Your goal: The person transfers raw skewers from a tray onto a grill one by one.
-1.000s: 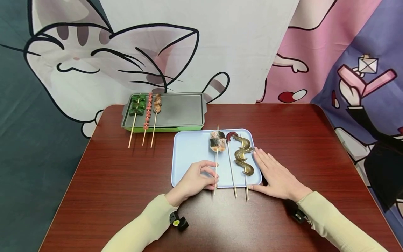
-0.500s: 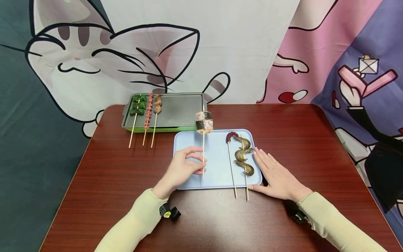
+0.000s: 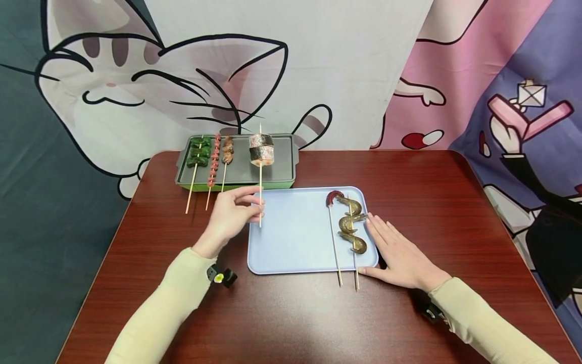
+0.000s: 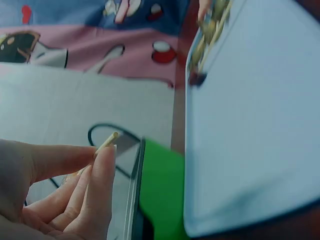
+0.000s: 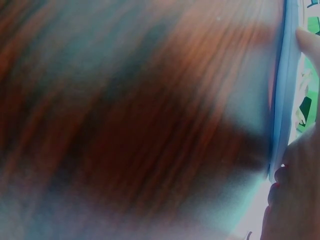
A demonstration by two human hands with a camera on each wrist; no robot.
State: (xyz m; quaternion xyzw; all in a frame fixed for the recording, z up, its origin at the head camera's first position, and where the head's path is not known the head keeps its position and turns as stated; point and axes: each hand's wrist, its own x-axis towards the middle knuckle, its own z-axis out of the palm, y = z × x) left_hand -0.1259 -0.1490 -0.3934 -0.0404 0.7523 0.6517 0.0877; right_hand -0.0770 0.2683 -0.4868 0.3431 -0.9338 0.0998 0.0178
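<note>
My left hand (image 3: 234, 210) pinches the lower stick of a skewer (image 3: 261, 150) threaded with two thick, dark-skinned fish pieces. That food hangs in front of the right half of a grey grill plate (image 3: 282, 169) with a green base. In the left wrist view the stick's blunt end (image 4: 114, 136) pokes out between thumb and fingers. My right hand (image 3: 404, 253) lies with straight fingers against the right edge of a light blue tray (image 3: 291, 253). On that tray are a shrimp skewer (image 3: 347, 222) and a skewer with a dark red curled piece (image 3: 334, 196).
On the grill plate's left side lie a green vegetable skewer (image 3: 198, 151), a pink sausage skewer (image 3: 214, 162) and a browned meat skewer (image 3: 227, 150), their sticks jutting over the front edge. A printed cloth (image 3: 354, 65) hangs behind the brown table (image 3: 432, 197).
My left hand has lifted the fish skewer off the blue tray and carried it left and away from me, to the grill plate. My right hand has stayed in place.
</note>
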